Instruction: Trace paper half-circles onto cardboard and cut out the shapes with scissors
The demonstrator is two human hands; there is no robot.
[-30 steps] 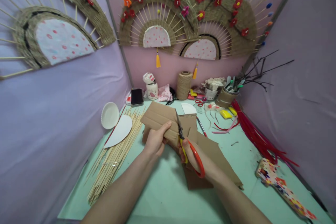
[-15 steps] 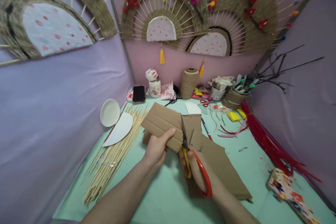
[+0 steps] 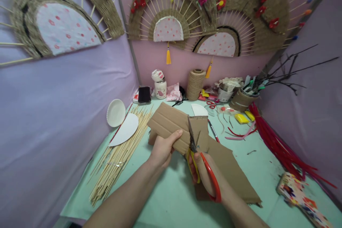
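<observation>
My left hand (image 3: 163, 149) grips a piece of brown cardboard (image 3: 168, 123), its thumb lying on top and the other fingers underneath. Around the handles of a pair of scissors (image 3: 211, 174), one loop red-orange and the other yellow, my right hand (image 3: 204, 171) is closed. The dark blades point away from me, along the right edge of the held piece. Whether the blades are parted is hard to make out. Beneath both hands lies a larger cardboard sheet (image 3: 229, 171) with an uneven outline, partly covered by the right hand.
At left, a bundle of thin sticks (image 3: 120, 160) lies under a white half-disc (image 3: 127, 131), beside a white bowl (image 3: 116, 113). Twine (image 3: 196, 85) and a bottle (image 3: 160, 87) stand behind. To the right are red strips (image 3: 272, 142), a pot with branches (image 3: 244, 99) and a patterned object (image 3: 299, 196).
The whole view has shifted slightly, so everything sits a little further right in the picture. Both hands keep their hold on the cardboard and the scissors, with little other change.
</observation>
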